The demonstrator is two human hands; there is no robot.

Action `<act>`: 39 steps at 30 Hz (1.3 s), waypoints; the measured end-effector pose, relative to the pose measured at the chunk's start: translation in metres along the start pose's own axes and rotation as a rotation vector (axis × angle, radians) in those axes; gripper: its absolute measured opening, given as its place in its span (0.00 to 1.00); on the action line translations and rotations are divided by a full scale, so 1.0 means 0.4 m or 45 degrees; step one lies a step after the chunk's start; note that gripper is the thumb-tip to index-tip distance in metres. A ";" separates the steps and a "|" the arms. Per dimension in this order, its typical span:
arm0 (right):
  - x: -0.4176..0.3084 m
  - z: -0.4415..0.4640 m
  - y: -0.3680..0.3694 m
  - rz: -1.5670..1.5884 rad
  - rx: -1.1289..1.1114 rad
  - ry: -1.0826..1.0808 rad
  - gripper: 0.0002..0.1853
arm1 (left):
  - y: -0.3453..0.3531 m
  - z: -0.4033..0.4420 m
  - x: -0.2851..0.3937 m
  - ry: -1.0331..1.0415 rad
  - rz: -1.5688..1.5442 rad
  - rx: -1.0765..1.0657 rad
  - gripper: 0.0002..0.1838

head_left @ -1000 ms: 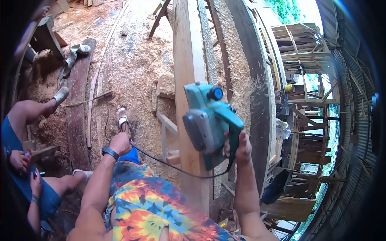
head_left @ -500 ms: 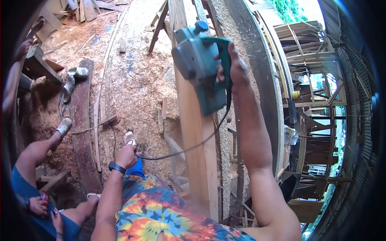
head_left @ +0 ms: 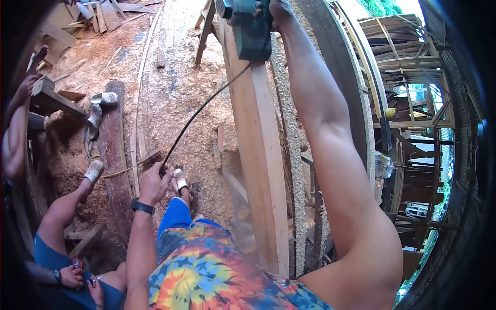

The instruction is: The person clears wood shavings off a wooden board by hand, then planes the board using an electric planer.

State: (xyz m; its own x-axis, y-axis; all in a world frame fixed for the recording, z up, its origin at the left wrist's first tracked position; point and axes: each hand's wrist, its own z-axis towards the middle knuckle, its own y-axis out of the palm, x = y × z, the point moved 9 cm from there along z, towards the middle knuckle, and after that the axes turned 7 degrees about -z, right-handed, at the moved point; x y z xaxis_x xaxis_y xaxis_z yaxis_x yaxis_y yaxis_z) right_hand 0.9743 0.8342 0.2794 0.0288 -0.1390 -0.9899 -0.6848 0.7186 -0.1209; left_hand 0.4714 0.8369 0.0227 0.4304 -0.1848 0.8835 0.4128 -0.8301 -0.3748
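Note:
At the top of the view my right hand (head_left: 279, 14) grips the handle of a green electric planer (head_left: 252, 36), my arm stretched far out. The planer sits on a long pale timber beam (head_left: 253, 139), near its far part; the upper part of the tool is cut off by the frame. My left hand (head_left: 154, 183), with a dark watch at the wrist, is closed around the planer's black power cord (head_left: 199, 111). From there the cord runs up in a curve to the back of the tool.
Wood shavings (head_left: 181, 98) cover the ground. A trestle (head_left: 205, 31) stands under the beam. At left sits another person (head_left: 57, 222), near a reddish plank (head_left: 116, 155) with clogs (head_left: 105, 99) on it. Stacked timber (head_left: 395, 46) lines the right side.
My right hand has moved the planer away along the beam, up to the top of the view. The cord is straighter, and my left hand holding it is slightly higher and further left.

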 end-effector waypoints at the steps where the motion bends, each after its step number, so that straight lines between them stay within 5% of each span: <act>1: 0.000 -0.028 -0.003 0.011 -0.009 -0.011 0.32 | -0.015 -0.007 0.005 -0.014 0.066 0.022 0.14; 9: 0.096 -0.748 -0.055 -0.042 0.125 0.101 0.30 | 0.007 -0.132 -0.050 0.038 0.356 -0.076 0.13; 15: 0.214 -1.340 -0.104 -0.064 0.191 0.225 0.38 | 0.127 -0.198 -0.109 0.020 0.407 -0.240 0.09; 21: 0.270 -1.609 -0.103 0.039 0.259 0.414 0.46 | 0.274 -0.203 -0.113 -0.047 0.512 -0.569 0.14; 28: 0.238 -1.499 -0.110 0.028 0.240 0.411 0.46 | 0.336 -0.080 -0.016 0.070 0.547 -0.692 0.12; 37: 0.125 -0.927 -0.088 -0.066 0.024 0.304 0.35 | 0.239 0.262 0.019 0.053 0.582 -0.636 0.16; 39: 0.087 -0.779 -0.077 -0.145 0.052 0.294 0.40 | 0.208 0.327 0.002 0.050 0.491 -0.571 0.15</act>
State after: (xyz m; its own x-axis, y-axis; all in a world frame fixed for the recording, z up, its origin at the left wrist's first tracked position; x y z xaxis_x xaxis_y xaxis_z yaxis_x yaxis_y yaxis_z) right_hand 0.7696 0.5948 0.2717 -0.0659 -0.3689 -0.9271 -0.6566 0.7156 -0.2381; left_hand 0.6112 0.8366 -0.0445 0.4482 -0.5295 0.7202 -0.1506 -0.8389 -0.5231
